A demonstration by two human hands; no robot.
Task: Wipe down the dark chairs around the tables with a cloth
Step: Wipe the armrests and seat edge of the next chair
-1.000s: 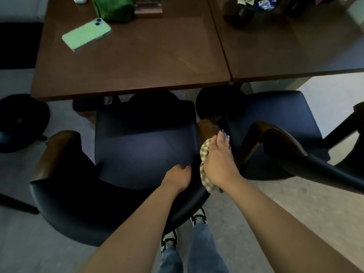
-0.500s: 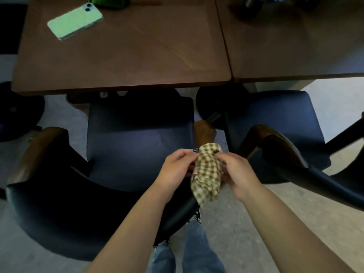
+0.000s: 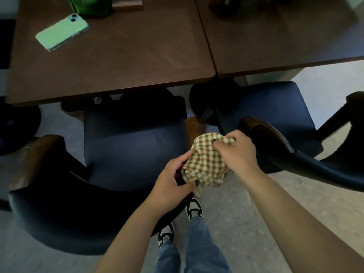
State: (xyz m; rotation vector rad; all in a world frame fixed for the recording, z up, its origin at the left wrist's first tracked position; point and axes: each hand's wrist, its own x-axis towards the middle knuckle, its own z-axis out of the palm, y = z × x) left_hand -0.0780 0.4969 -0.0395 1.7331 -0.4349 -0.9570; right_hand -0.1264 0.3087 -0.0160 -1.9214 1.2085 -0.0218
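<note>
We see the room through 1 wide-angle camera worn on the head, looking forward and steeply down along both forearms. The left hand [image 3: 173, 182] and right hand [image 3: 238, 152] sit close under the lens, just below mid-frame, and the person's shoes [image 3: 194, 210] appear almost straight below. The near chair [image 3: 126, 150] fills the lower left, 2 brown tables [image 3: 122, 60] span the top, and straight edges bow toward the frame's borders. No 2nd view shares this scene.
</note>
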